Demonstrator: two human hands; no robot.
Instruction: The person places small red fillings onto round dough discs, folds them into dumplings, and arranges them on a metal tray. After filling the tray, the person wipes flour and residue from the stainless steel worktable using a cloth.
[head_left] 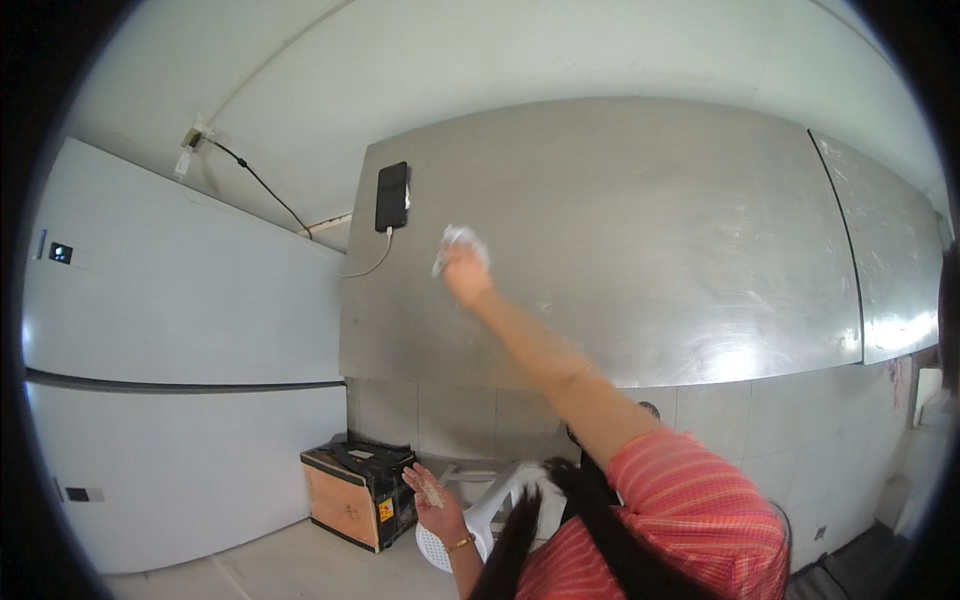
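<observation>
My right hand (pixel 463 270) is raised at arm's length against a large stainless steel wall panel (pixel 650 240). It is closed on a crumpled white cloth (pixel 460 241) pressed to the metal. Just left of it a black phone (pixel 391 196) sticks to the panel, with a white cable hanging from it. My left hand (pixel 433 497) is low near my body, palm up with fingers apart, and a bracelet is on its wrist. Something small and pale seems to lie in the palm, but I cannot tell what. My red striped sleeve and dark hair fill the lower right.
A big white refrigerator (pixel 170 360) stands at the left. Below the panel, on the floor, sit a black and wooden box (pixel 360 492) and a white plastic chair (pixel 478 510). A second steel panel (pixel 895 260) continues to the right, with a tiled wall beneath.
</observation>
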